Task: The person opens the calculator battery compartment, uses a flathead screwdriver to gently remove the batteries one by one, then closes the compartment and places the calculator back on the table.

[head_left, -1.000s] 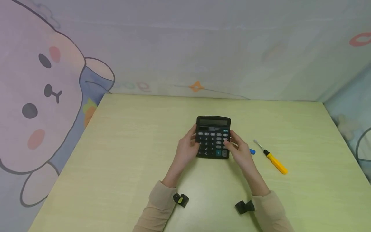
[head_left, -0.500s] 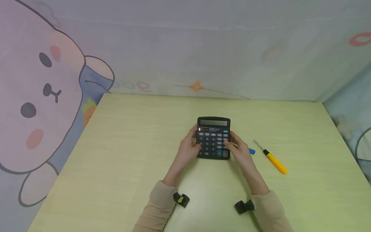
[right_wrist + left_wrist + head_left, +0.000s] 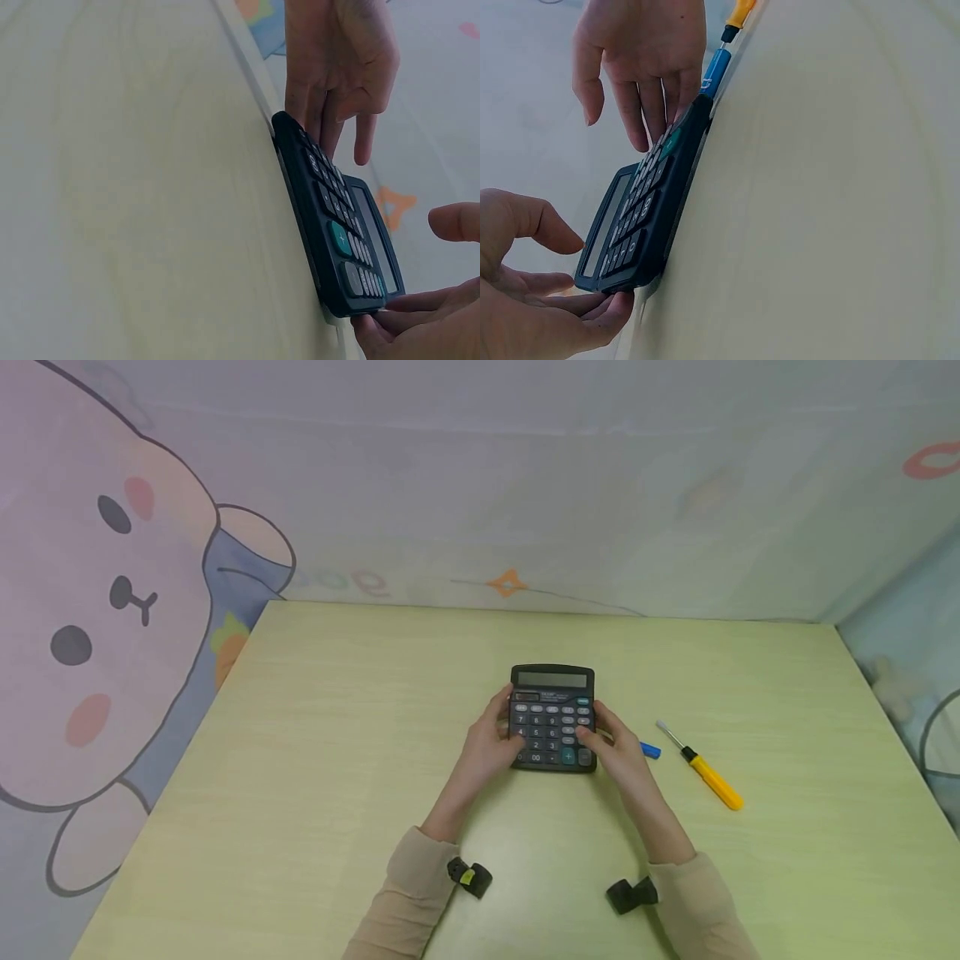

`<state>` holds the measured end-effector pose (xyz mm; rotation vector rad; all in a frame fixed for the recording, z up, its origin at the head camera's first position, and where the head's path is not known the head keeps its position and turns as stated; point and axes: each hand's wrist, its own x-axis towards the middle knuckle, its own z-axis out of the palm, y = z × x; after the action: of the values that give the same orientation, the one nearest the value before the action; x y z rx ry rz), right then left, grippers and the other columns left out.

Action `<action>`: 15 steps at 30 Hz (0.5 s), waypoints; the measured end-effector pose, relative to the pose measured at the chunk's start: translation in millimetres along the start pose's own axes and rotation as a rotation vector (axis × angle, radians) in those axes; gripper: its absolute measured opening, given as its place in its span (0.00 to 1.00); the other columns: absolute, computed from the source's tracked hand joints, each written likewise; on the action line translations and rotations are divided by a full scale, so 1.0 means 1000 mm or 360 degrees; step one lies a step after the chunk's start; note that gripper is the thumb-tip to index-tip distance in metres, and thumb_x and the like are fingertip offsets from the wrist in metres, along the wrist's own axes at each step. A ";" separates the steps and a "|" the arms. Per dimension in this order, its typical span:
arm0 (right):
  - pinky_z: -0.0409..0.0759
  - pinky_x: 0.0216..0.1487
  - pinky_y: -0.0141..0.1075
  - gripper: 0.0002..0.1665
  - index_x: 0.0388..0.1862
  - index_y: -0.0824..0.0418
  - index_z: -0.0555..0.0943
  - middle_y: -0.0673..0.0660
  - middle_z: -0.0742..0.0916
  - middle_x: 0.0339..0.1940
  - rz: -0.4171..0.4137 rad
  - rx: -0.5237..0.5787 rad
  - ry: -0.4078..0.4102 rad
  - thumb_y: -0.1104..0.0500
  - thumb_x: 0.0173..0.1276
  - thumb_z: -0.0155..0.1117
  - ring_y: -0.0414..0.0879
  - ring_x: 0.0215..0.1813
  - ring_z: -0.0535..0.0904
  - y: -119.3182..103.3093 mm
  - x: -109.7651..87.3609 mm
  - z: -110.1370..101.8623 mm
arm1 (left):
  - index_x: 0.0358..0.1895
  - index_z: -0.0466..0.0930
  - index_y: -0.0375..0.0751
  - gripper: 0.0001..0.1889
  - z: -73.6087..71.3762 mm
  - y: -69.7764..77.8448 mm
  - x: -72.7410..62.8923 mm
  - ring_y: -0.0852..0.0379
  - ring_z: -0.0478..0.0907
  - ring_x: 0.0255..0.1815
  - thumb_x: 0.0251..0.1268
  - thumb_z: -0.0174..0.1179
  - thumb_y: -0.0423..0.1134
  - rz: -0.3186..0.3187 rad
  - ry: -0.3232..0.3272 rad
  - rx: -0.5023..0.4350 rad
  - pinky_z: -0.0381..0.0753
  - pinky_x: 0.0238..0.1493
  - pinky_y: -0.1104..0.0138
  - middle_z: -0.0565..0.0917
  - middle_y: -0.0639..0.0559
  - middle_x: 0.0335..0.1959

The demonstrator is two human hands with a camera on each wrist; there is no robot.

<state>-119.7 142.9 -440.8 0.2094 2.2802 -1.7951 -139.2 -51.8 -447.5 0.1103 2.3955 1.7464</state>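
Observation:
A black desk calculator (image 3: 544,732) lies face up near the middle of the table, its display toward the far edge. My left hand (image 3: 487,749) is at its left side and my right hand (image 3: 624,760) at its right. From above, both thumbs overlap the keys. In the left wrist view, the left thumb stands off the calculator (image 3: 654,206) while the other fingertips touch its side and lower edge. The right wrist view likewise shows the right thumb raised, with fingertips at the calculator's near corner (image 3: 330,232). The fingers' far ends are partly hidden.
Just right of my right hand lies a small blue cylinder (image 3: 651,750), printed in white. Beyond it is a screwdriver (image 3: 711,777) with a yellow handle, tip pointing away. A printed cloth (image 3: 480,493) hangs behind the pale table (image 3: 300,793).
The calculator has come slightly down and toward me, looking a little smaller, with both hands moving along at its sides. The screwdriver and blue cylinder stay put.

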 end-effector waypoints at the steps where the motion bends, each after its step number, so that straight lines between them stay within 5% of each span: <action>1: 0.54 0.75 0.53 0.41 0.78 0.63 0.46 0.65 0.60 0.77 -0.0002 0.0001 -0.0010 0.54 0.74 0.52 0.62 0.76 0.57 0.000 0.000 0.000 | 0.76 0.51 0.45 0.42 0.000 0.000 0.000 0.39 0.78 0.58 0.55 0.53 0.23 -0.0003 0.0000 -0.0004 0.81 0.52 0.57 0.68 0.34 0.67; 15: 0.51 0.76 0.54 0.43 0.78 0.62 0.44 0.63 0.56 0.79 -0.0030 0.0029 -0.0081 0.52 0.74 0.51 0.61 0.78 0.53 0.003 0.000 0.000 | 0.76 0.52 0.46 0.41 0.000 -0.003 0.001 0.41 0.77 0.58 0.56 0.53 0.24 -0.0052 0.0003 0.0015 0.81 0.52 0.57 0.68 0.36 0.68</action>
<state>-118.9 143.9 -443.3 0.1442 2.2397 -1.8096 -139.7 -52.4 -450.7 0.0705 2.3933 1.7217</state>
